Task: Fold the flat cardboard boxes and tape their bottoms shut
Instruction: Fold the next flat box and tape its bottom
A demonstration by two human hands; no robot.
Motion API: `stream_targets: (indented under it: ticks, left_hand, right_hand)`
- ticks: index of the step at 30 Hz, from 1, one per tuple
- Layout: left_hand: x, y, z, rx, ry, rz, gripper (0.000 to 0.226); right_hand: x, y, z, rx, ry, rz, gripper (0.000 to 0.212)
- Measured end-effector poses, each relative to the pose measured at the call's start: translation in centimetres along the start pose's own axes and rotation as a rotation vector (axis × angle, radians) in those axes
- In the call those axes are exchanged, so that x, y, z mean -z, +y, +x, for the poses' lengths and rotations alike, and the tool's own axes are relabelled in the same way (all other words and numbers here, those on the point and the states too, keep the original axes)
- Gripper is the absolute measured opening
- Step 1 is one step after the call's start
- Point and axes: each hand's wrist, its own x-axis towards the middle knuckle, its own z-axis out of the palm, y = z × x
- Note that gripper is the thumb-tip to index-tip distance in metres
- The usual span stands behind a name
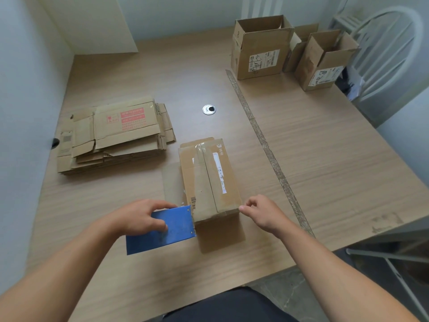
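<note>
- An assembled cardboard box sits on a pale wood-grain tabletop, just in front of the person. Its closed flaps face up. Every position below is given relative to this box.
- Clear tape runs along the centre seam of the box's upper face. A narrow white label lies beside the seam.
- The left hand is at the box's near-left corner. Its fingers are curled round a blue tape dispenser, with the thumb lying on the blue plate. The dispenser's edge touches the box's near end.
- The right hand is at the box's near-right corner. Its fingers are loosely curled and the thumb tip is at the corner. I cannot tell whether the fingers pinch anything.
- To the far left of the box lies a stack of flat cardboard boxes. The top one has red print.
- Beyond the box, a round metal cable grommet is set into the tabletop.
- To the right of the box, a long strip of worn tape is stuck diagonally across the tabletop.
- Far to the right, and well apart from the box, two open-topped cardboard boxes stand upright. The larger one and the smaller one both carry shipping labels.
- A white chair stands past those two boxes.
</note>
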Motion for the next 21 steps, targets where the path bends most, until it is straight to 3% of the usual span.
stream_targets:
  ticks: [6, 10, 13, 17, 21]
  left_hand:
    - [0.1, -0.2, 0.3, -0.011, -0.005, -0.002, 0.063]
    - [0.1, -0.2, 0.4, -0.028, 0.000, 0.008, 0.063]
    - [0.0, -0.5, 0.5, -0.042, 0.007, 0.010, 0.059]
    - [-0.4, -1.3, 0.6, -0.063, 0.019, -0.030, 0.051]
    - [-1.1, -2.2, 0.4, -0.072, 0.063, -0.058, 0.052]
  right_hand:
    - [-0.4, 1.5, 1.2, 0.274, 0.121, -0.366, 0.021]
    - [0.3, 1.6, 2.1, 0.561, 0.192, -0.603, 0.055]
    - [0.2, 0.7, 3.5, 0.774, 0.081, -0.749, 0.074]
    - [-1.4, -0.7, 5.3, 0.847, -0.063, -0.868, 0.062]
    - [-2.5, 0.0, 6.4, 0.903, 0.029, -0.828, 0.060]
